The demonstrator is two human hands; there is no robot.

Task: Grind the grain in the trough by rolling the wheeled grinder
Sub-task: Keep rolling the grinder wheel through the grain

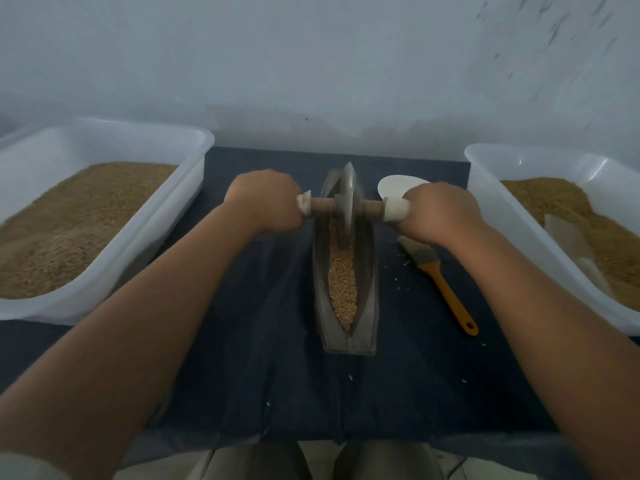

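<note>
Hands are clenching the two ends of the wooden axle [322, 204] of the wheeled grinder [348, 199]. The left hand [265, 202] is closing around the left end, where a scrap of white wrapping is sticking out of the fist. The right hand [441, 211] is closing around the white-wrapped right end. Both arms are reaching forward, nearly straight.

The metal wheel is standing upright between the fists and sitting in the far half of the trough [367, 271], its lower edge pressing into the grain [343, 282]. The grain is lying along the groove from under the wheel to the near tip. The boat-shaped trough is lying lengthwise, pointing away from the person, on a dark blue cloth [259, 341].

A brush [440, 275] with an orange handle is lying on the cloth just right of the trough, its bristle end partly under the right wrist. A white disc [394, 185] is showing beyond the right hand. A few pale crumbs are lying scattered near the brush.

A white tub [194, 140] holding brown grain is standing at the left, and a second tub [485, 161] at the right.
</note>
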